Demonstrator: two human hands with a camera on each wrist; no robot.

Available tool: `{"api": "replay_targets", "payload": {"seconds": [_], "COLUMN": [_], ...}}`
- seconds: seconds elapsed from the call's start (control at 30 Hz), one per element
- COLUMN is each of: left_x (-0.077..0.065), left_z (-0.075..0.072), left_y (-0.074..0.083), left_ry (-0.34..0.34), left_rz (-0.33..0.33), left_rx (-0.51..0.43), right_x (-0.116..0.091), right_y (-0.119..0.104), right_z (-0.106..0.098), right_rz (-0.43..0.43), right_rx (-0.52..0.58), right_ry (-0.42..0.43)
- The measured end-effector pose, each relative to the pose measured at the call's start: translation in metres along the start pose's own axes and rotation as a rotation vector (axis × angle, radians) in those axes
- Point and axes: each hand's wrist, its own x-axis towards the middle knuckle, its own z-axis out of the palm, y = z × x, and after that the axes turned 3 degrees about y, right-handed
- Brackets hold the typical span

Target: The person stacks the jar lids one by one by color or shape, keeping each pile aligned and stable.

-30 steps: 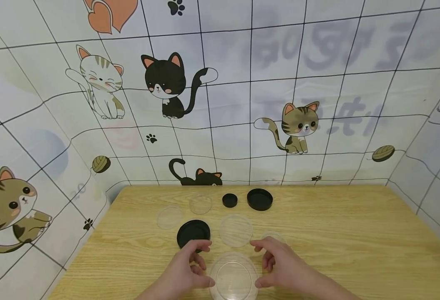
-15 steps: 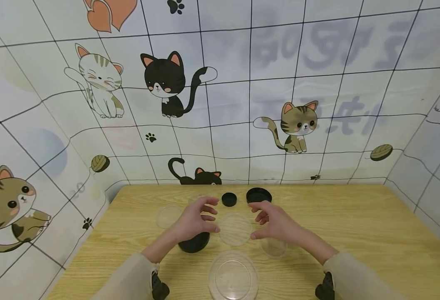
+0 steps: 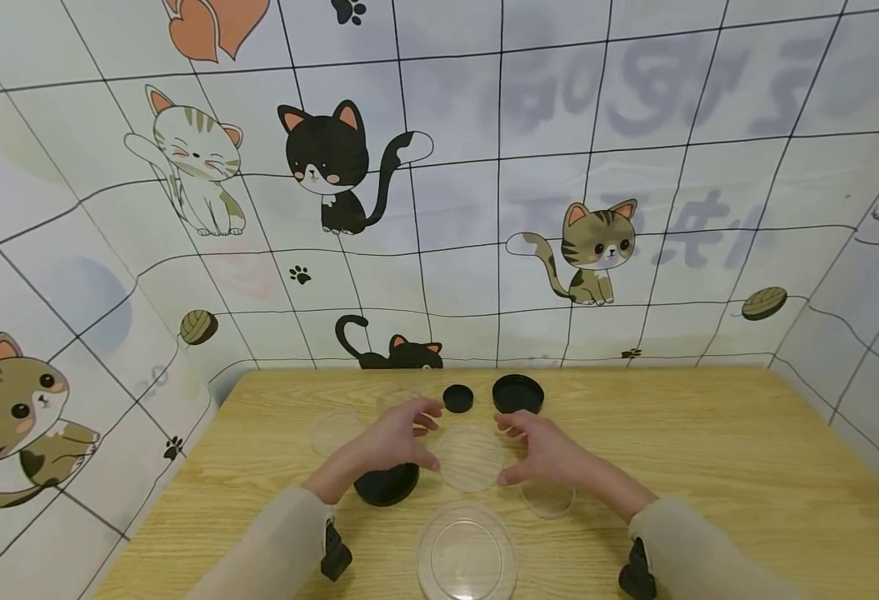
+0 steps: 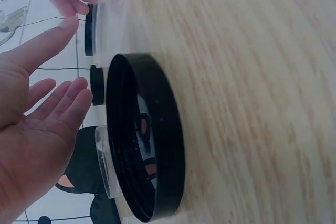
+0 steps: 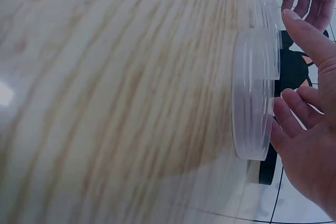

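Note:
My left hand (image 3: 397,442) and right hand (image 3: 544,452) hover on either side of a clear round lid (image 3: 471,458) in the middle of the table. Their fingers are loosely curved, with thumbs near its edges, and neither grips anything. Below my left wrist a black round lid (image 3: 387,486) lies partly covered; the left wrist view shows this black lid (image 4: 168,135) with its hollow side and raised rim. Under my right hand sits another clear round lid (image 3: 547,498), partly hidden. Closer to me lies a larger clear round lid (image 3: 466,550).
At the back of the wooden table (image 3: 671,467) are a small black lid (image 3: 457,398) and a larger black lid (image 3: 517,393). A clear disc (image 3: 334,433) lies at the left, and another is mostly behind my left hand. A cat-printed cloth (image 3: 469,208) stands behind the table.
Both hands have moved forward from beside the large clear lid to beside the middle one, then closer to it over the last half second. The lids have stayed in place.

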Motion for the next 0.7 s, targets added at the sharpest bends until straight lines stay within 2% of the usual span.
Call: {"api": "replay_targets", "payload": {"seconds": [0.17,0.3,0.47,0.7], "left_x": [0.006,0.010,0.014,0.017], "left_z": [0.003,0.004,0.007,0.010], "left_y": [-0.003,-0.005,-0.006,-0.010], "left_ry": [-0.019,-0.037,-0.064,-0.080], "left_rz": [-0.024,-0.035,-0.023,-0.001], "left_rx": [0.042,0.118,0.235,0.289], "right_x": [0.000,0.000,-0.001,0.001], "right_y": [0.000,-0.001,0.000,0.003], "right_z": [0.005,0.008,0.012,0.015], "right_rz": [0.022,0.025,0.043,0.053], "right_rx": [-0.038,-0.081,-0.101,-0.117], "right_ry": [0.005,0.014,0.025,0.033]}}
